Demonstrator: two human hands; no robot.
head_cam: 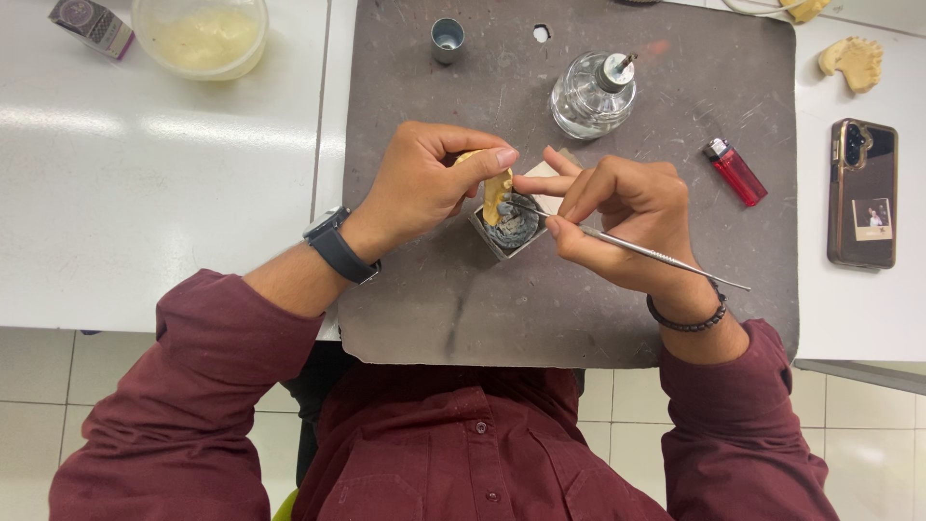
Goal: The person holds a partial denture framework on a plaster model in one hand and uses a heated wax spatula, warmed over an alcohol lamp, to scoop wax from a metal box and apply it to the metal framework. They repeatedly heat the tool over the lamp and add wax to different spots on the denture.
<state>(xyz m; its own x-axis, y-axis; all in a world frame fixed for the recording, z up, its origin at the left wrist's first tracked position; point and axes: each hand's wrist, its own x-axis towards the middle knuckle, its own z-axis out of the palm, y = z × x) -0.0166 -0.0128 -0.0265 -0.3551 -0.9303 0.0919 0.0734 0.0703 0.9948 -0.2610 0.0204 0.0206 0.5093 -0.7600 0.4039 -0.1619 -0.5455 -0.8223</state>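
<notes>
My left hand grips a small yellow dental cast between thumb and fingers, held above a small square tin of dark wax on the grey mat. My right hand holds a thin metal carving instrument like a pen. Its tip reaches left to the cast, just over the tin. Both hands meet near the mat's centre. A black watch sits on my left wrist and a beaded bracelet on my right.
A glass spirit lamp stands behind my hands, with a small metal cap further left and a red lighter to the right. Off the mat lie a phone, another yellow cast, a plastic bowl and a small box.
</notes>
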